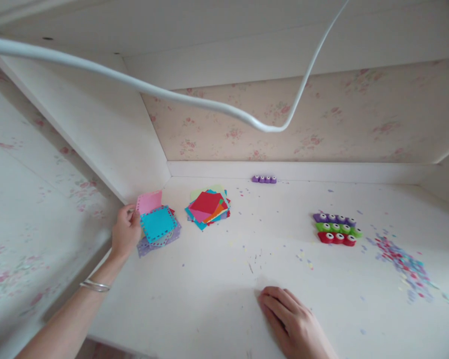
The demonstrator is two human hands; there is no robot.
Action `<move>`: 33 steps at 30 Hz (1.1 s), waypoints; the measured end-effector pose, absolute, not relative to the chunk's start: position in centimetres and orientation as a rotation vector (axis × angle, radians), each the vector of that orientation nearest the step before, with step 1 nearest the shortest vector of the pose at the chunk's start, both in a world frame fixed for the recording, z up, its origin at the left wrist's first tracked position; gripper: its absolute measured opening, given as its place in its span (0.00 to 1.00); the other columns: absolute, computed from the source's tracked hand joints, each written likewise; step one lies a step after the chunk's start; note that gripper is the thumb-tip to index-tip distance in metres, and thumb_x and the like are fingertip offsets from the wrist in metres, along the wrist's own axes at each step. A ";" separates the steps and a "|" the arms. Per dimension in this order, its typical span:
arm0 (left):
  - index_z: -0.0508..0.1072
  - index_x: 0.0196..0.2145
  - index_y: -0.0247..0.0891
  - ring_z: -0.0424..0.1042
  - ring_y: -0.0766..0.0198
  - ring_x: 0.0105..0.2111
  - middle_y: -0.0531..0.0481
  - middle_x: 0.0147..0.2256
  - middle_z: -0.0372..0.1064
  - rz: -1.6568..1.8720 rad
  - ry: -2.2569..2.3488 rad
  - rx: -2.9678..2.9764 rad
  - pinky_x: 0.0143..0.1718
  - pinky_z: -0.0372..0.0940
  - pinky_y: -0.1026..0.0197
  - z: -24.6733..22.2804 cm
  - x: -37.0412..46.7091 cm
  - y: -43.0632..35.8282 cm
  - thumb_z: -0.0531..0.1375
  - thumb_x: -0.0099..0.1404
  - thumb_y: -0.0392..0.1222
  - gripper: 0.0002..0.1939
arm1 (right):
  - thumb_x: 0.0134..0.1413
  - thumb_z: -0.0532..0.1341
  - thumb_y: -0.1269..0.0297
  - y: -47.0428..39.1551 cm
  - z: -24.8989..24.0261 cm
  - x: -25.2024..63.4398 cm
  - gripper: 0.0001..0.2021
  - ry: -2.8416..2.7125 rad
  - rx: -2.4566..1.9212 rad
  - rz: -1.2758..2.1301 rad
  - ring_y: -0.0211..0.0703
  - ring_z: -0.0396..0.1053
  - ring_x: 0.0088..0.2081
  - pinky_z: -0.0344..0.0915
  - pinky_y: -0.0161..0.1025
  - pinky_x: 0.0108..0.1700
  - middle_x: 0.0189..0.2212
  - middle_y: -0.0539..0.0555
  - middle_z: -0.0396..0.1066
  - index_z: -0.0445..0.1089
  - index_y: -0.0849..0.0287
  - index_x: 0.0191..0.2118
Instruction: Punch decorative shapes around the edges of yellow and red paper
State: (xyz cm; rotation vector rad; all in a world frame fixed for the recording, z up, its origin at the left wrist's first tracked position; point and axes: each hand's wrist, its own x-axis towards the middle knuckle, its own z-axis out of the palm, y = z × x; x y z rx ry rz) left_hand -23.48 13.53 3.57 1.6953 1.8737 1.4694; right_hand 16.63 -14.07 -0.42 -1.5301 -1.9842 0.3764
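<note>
My left hand (125, 232), at the left side of the white table, pinches the edge of a pink sheet of paper (150, 201) that has punched holes along its border. Directly in front of the pink sheet, a turquoise square paper (158, 224) with a hole-punched border tops a small pile. Purple punched paper (160, 247) sticks out beneath it. My right hand (290, 319) rests palm down near the table's front, its fingers loosely bent and holding nothing visible. A stack of plain coloured paper squares (208, 206), red on top, lies right of the punched pile.
Purple, green and red craft punches (336, 229) stand in rows at the right; more purple ones (264, 179) sit by the back wall. Paper confetti (406, 267) is heaped at far right, with scattered bits elsewhere. A white cable (209, 103) hangs across the upper view.
</note>
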 end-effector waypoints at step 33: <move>0.74 0.47 0.37 0.72 0.49 0.48 0.40 0.47 0.74 0.615 1.940 2.270 0.53 0.62 0.53 1.1 -24.3 11.3 0.58 0.60 0.53 0.23 | 0.65 0.51 0.68 -13.8 -0.3 16.8 0.13 -1.977 -1.487 0.295 0.43 0.74 0.41 0.75 0.37 0.42 0.42 0.55 0.74 0.72 0.54 0.45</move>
